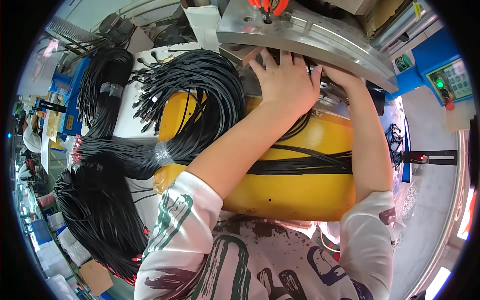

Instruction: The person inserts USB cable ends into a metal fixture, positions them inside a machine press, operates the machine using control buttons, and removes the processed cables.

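Beneath the edge of a thick steel machine plate [310, 37], my left hand [287, 82] reaches forward with its fingers stretched and spread, the tips partly hidden. A steel block [241, 53] is beside its fingertips. My right hand [342, 77] bends in from the right under the same plate, close to my left thumb; its fingers are hidden. Black cables [298, 129] come down from below my left hand onto a yellow curved surface [295, 195]. Further black cables [305, 164] lie across that surface under my forearms. Whether either hand grips a cable end is hidden.
A large looped bundle of black cables [220, 75] lies left of my hands, bound with clear wrap [163, 154]. More cable bundles [97, 200] are piled further left. Orange-handled pliers [268, 7] stand on the machine. A blue control box [442, 65] is at right.
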Motion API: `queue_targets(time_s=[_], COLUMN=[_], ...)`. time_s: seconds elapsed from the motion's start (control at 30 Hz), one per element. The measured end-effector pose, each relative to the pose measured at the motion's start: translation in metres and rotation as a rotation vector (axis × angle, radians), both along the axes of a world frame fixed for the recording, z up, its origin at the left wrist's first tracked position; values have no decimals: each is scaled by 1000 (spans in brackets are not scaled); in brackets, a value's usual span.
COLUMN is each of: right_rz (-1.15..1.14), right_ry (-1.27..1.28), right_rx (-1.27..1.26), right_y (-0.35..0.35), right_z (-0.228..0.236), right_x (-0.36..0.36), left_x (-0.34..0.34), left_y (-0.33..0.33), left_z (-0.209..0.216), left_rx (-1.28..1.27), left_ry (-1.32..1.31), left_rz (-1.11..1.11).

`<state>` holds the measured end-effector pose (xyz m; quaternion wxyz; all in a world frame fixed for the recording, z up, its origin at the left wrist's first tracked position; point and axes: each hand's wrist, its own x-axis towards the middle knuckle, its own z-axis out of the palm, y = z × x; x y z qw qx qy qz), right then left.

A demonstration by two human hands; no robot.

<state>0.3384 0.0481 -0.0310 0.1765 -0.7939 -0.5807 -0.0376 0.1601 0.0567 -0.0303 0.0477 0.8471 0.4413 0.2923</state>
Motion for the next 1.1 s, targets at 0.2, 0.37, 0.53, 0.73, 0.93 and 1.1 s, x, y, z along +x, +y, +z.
queue_targets(time_s=[0.2, 0.37, 0.53, 0.73, 0.93, 1.1], right_rz=[13, -13, 707, 125, 121, 98], right_ry=[488, 40, 76, -235, -206, -183], right_rx=[-24, 150, -107, -163, -163, -144], right_y=[-11, -63, -292, -330, -332, -335], right_z=[15, 6, 9, -15, -22, -18], right_x=[19, -19, -111, -117, -117, -117], left_x=[-10, -74, -238, -290, -280, -278], left_y=[5, -35, -126, -126, -134, -138], left_z=[16, 11, 16, -38, -27, -31], left_rx=[-197, -237, -195, 94, -1, 21], left_ry=[79, -197, 147, 384, 323, 276], left_rz=[-23, -438, -604, -186, -59, -63])
